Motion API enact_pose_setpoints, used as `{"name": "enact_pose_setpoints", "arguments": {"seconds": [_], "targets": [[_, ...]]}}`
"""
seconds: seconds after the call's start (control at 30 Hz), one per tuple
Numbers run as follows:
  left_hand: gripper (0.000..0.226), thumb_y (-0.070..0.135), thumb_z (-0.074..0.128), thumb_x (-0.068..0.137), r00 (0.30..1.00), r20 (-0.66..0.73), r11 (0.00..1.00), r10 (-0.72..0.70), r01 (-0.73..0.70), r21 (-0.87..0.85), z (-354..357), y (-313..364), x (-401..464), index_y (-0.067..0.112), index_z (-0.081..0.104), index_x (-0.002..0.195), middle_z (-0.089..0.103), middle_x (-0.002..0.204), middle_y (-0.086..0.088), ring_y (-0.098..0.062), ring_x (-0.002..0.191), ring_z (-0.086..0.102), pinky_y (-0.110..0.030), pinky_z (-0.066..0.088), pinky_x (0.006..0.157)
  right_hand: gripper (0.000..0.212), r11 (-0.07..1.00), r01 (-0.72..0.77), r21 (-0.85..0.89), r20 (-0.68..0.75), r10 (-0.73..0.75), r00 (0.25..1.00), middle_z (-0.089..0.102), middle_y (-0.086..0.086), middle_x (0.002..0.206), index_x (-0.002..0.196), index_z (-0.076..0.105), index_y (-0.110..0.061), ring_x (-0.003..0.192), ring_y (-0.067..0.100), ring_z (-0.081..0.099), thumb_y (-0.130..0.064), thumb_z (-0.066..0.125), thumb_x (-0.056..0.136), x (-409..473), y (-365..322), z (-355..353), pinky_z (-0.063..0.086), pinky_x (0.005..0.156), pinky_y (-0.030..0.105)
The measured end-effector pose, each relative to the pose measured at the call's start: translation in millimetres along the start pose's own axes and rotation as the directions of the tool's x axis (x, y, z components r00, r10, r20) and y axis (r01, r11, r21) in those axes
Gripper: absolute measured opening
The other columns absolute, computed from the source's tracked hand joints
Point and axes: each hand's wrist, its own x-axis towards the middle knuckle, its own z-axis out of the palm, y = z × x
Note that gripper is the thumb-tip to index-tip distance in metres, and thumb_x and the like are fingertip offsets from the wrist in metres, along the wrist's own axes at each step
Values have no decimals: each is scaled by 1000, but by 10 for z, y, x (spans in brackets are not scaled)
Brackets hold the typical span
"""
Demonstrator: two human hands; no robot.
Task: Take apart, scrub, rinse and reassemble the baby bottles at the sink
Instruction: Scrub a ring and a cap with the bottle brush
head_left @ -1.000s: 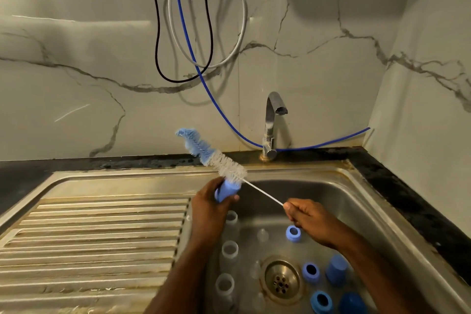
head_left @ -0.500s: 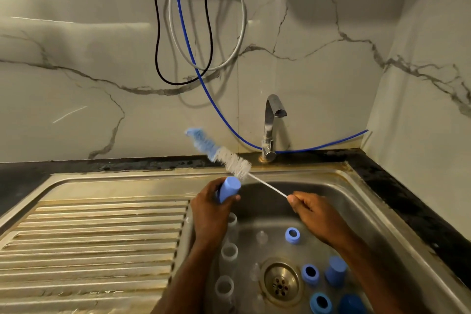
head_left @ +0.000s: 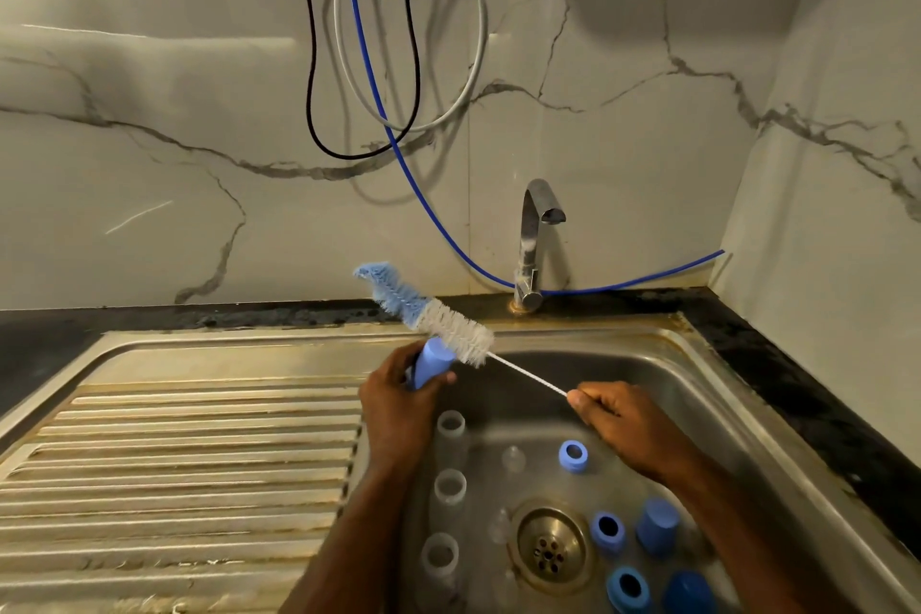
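A: Head view, only one. Left hand point(head_left: 398, 406), centre frame, fingers wrapped round a light-blue cylindrical plastic cap point(head_left: 432, 366), closed end up.

B: Right hand?

A: Right hand point(head_left: 615, 419), right of centre, pinches the twisted-wire stem of a long bottle brush with white bristles and a blue sponge tip point(head_left: 438, 317). The bristle head lies just above the cap, not inside it, as far as I can tell.

B: Where are the bottles?

A: Disassembled, in the stainless-steel sink basin point(head_left: 737, 419), lower centre. Three clear plastic bottle bodies point(head_left: 450, 486) stand in a column left of the round metal drain point(head_left: 549, 543). Blue plastic screw rings point(head_left: 573, 455) and further caps lie lower right; clear teats are faint, count uncertain.

B: Step?

A: Judged: scrubbing, cap in hand. The chrome tap point(head_left: 536, 239), upper centre, shows no running water.

B: Next?

A: Probably draw the brush back, seat its bristles in the cap's opening and twist; then rinse.
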Motion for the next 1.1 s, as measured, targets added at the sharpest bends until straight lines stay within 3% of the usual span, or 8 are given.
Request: {"name": "enact_pose_setpoints", "arguments": {"seconds": [0.27, 0.4, 0.53, 0.7, 0.83, 0.9, 1.0, 1.1], "targets": [[44, 19, 85, 79, 1000, -17, 1000, 6, -6, 4, 27, 1, 0, 24, 68, 120, 70, 111, 13, 5, 98, 63, -10, 49, 81, 45, 999, 24, -23, -26, -24, 999, 44, -7, 55, 60, 45, -22, 54, 4, 41, -35, 52, 102, 73, 24, -28, 40, 59, 35], [39, 17, 85, 79, 999, 42, 1000, 13, -14, 12, 81, 62, -58, 26, 68, 113, 66, 100, 20, 14, 90, 62, -3, 48, 74, 43, 999, 39, 3, 17, -40, 999, 45, -6, 55, 61, 48, -23, 53, 4, 42, -33, 51, 103, 30, -30, 22, 40, 58, 27], [36, 18, 85, 79, 1000, 26, 1000, 2, -2, 0, 115, 107, -73, 23, 69, 110, 65, 95, 21, 6, 87, 64, -7, 49, 71, 43, 998, 58, -11, -5, -58, 998, 46, -5, 55, 61, 48, -23, 53, 4, 43, -35, 52, 103, 67, -98, 65, 40, 57, 26], [47, 17, 86, 79, 1000, -15, 999, 7, -8, -47, 57, 51, -16, 26, 67, 120, 68, 107, 18, 8, 97, 64, -7, 50, 79, 41, 999, 31, 42, -23, -30, 999, 48, -2, 57, 63, 52, -21, 55, 10, 46, -35, 52, 102, 51, 20, -56, 46, 61, 40], [39, 15, 77, 88, 994, 107, 987, 31, -14, -161, 194, 63, -89, 23, 66, 124, 72, 115, 11, 0, 108, 66, -28, 56, 96, 44, 996, 62, 70, -60, -58, 997, 48, 2, 57, 65, 53, -11, 54, 10, 44, -35, 53, 102, 82, -69, 56, 44, 59, 42], [41, 11, 68, 94, 981, 134, 887, -138, 183, -425, 196, 69, -67, 18, 61, 134, 71, 124, 0, -15, 115, 68, -43, 55, 100, 43, 996, 38, 84, -53, -34, 998, 50, 5, 58, 66, 54, -11, 56, 11, 46, -35, 52, 102, 89, -29, 5, 45, 61, 44], [36, 10, 56, 100, 853, 268, 331, -448, 437, -836, 132, 121, 20, 13, 56, 136, 64, 133, -16, -33, 119, 65, -54, 53, 100, 43, 996, 11, 85, 11, -12, 1000, 47, -4, 55, 61, 50, -21, 56, 8, 45, -32, 52, 103, 52, 54, -80, 42, 61, 36], [33, 21, 51, 101, 799, 427, 204, -424, 544, -814, 140, 176, 6, 11, 56, 132, 65, 132, -18, -37, 123, 62, -59, 54, 93, 44, 996, 25, 91, 0, -25, 1000, 46, -5, 54, 61, 51, -18, 54, 6, 43, -32, 53, 103, 54, -17, 25, 40, 59, 31]]}}
